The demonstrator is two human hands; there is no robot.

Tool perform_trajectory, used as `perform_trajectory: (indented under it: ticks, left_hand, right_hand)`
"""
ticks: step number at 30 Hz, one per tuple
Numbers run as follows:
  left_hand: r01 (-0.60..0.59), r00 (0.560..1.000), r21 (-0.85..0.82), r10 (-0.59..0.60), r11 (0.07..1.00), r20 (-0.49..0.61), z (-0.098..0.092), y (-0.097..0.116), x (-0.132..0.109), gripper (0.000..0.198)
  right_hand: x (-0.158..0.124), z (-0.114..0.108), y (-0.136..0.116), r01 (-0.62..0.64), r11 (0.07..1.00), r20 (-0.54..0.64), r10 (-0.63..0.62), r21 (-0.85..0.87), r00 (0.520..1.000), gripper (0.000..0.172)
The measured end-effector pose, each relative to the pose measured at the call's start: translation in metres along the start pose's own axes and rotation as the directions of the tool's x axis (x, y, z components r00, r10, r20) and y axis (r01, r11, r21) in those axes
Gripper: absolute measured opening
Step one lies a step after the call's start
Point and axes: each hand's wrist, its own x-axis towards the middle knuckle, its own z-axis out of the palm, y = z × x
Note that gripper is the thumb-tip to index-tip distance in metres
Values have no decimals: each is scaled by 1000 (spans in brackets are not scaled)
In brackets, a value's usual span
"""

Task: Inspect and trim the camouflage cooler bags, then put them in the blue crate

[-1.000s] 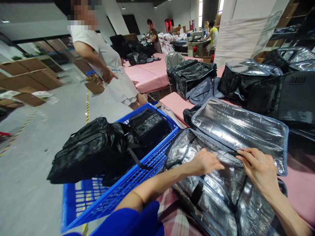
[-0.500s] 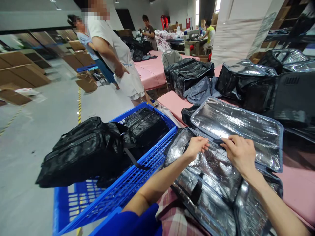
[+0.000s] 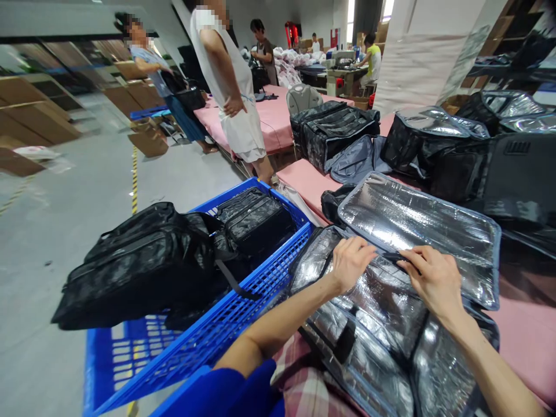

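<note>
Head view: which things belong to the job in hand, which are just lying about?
In the job:
- open foil-lined bag, under both hands
- black strip, pinched by the right hand; left hand close by, contact unclear

Apparently lying about:
- blue plastic crate
- black bags in it
- cardboard boxes at far left

Blue sleeve (image 3: 243, 391), bare hands (image 3: 353, 263), plaid garment (image 3: 308, 391) — pink and white

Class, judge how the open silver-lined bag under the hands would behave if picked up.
The bag has a wrinkled lining, so its body would probably sag. The broad silver flap lies fairly flat, so it may bend less. Its shiny face might prove slippery.
</note>
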Motion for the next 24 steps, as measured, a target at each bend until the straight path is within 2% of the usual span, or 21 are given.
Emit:
perform_trajectory:
  ticks: [3, 8, 12, 18, 24]
  left_hand:
    - [-43, 998, 39, 42, 998, 36, 3, 1, 5, 21]
    - [43, 996, -18, -41, 999, 85, 2, 7, 7, 18]
    - [104, 984, 29, -107, 994, 139, -2, 15, 11, 17]
    - [61, 966, 180, -103, 982, 237, -5, 21, 15, 19]
    - [141, 953, 149, -175, 979, 246, -3, 21, 15, 15]
  right_hand:
    - [2, 5, -2, -5, 1000, 3, 5, -23, 1000, 21]
    - [5, 10, -4, -1, 1000, 18, 1, -25, 1000, 18]
    - [7, 10, -5, 20, 1000, 4, -20, -22, 1000, 20]
    - [6, 10, -5, 7, 1000, 12, -6, -23, 1000, 23]
    - [8, 13, -5, 4, 1000, 15, -4, -2, 1000, 24]
